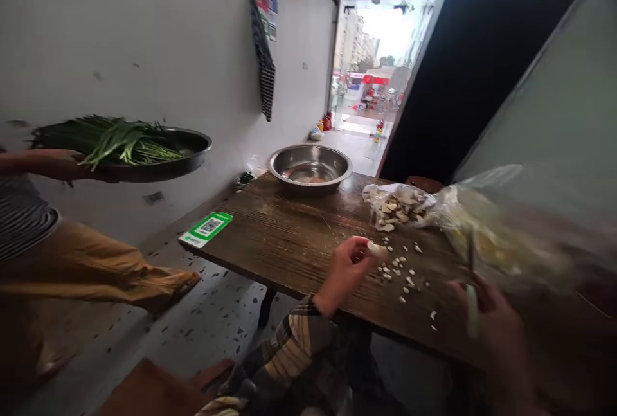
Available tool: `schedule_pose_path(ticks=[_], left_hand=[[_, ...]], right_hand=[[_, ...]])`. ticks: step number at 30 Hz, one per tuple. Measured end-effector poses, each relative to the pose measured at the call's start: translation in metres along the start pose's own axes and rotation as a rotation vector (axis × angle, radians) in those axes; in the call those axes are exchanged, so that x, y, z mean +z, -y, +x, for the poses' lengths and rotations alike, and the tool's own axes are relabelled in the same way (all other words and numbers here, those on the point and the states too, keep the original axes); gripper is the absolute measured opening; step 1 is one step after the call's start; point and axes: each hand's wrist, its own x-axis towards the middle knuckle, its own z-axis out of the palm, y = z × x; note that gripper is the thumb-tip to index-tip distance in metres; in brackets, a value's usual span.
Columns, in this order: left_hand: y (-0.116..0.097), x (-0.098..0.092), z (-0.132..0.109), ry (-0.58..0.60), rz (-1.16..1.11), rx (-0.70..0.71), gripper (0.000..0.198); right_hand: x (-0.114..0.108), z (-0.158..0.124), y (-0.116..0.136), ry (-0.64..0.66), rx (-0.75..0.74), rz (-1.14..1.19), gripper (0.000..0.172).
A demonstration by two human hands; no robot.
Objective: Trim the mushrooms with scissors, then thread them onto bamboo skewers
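My left hand (348, 272) is closed, pinching a pale piece of mushroom (377, 250) between thumb and fingers just over the table. On the right, my right hand (499, 326) is wrapped round a small knife (472, 308) with a pale green handle, its blade pointing up; motion blurs both. Small white scraps (396, 266) lie scattered on the wood between my hands. Beyond them, a plastic bag holds cut mushroom pieces (396, 211).
A steel basin (311, 186) stands at the far end of the wooden table (284, 242). A green code card (208, 228) lies at the left corner. Clear plastic bags (501, 223) sit at right. At left, a person carries a pan (193, 157) of long green vegetables (120, 139).
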Motion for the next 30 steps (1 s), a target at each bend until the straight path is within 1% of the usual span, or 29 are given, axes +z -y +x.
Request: schedule_pose_path(ticks=[2, 3, 5, 6, 7, 10, 12, 15, 18, 20, 22, 24, 27, 28, 30], left_hand=[[-0.006, -0.002, -0.002, -0.026, 0.11, 0.061, 0.017], [-0.009, -0.003, -0.004, -0.015, 0.154, 0.11, 0.013], [-0.012, -0.004, -0.007, -0.002, 0.229, 0.241, 0.004], [-0.013, -0.005, -0.009, 0.0, 0.268, 0.314, 0.004], [-0.013, -0.006, -0.012, -0.004, 0.311, 0.386, 0.007], [-0.01, -0.007, -0.017, -0.021, 0.437, 0.551, 0.014], [-0.006, -0.006, -0.02, -0.019, 0.491, 0.608, 0.016], [-0.002, -0.001, -0.023, 0.004, 0.519, 0.638, 0.016], [0.0, 0.007, -0.027, 0.048, 0.507, 0.629, 0.018], [-0.001, 0.01, -0.029, 0.079, 0.473, 0.601, 0.022], [-0.003, 0.011, -0.03, 0.086, 0.39, 0.515, 0.031], [-0.006, 0.011, -0.029, 0.102, 0.252, 0.336, 0.035], [-0.009, 0.013, -0.028, 0.214, 0.025, 0.006, 0.028], [-0.009, 0.015, -0.028, 0.256, -0.04, -0.078, 0.028], [-0.008, 0.02, -0.028, 0.305, -0.156, -0.184, 0.029]], right_hand=[[0.02, -0.012, 0.018, 0.125, 0.029, 0.124, 0.066], [0.031, -0.018, 0.025, 0.216, 0.013, 0.171, 0.061], [0.049, -0.027, 0.036, 0.341, -0.023, 0.233, 0.056], [0.056, -0.031, 0.039, 0.376, -0.031, 0.262, 0.054], [0.061, -0.033, 0.04, 0.401, -0.033, 0.296, 0.052], [0.07, -0.037, 0.04, 0.451, 0.0, 0.405, 0.051], [0.072, -0.037, 0.04, 0.468, 0.037, 0.462, 0.051], [0.073, -0.038, 0.044, 0.463, 0.062, 0.498, 0.049], [0.071, -0.039, 0.047, 0.442, 0.06, 0.487, 0.047], [0.068, -0.038, 0.045, 0.435, 0.042, 0.461, 0.047], [0.064, -0.035, 0.041, 0.415, -0.007, 0.42, 0.045], [0.059, -0.031, 0.035, 0.37, -0.074, 0.358, 0.046], [0.051, -0.027, 0.03, 0.32, -0.192, 0.222, 0.048], [0.048, -0.027, 0.03, 0.322, -0.232, 0.171, 0.047], [0.043, -0.026, 0.033, 0.34, -0.305, 0.079, 0.043]])
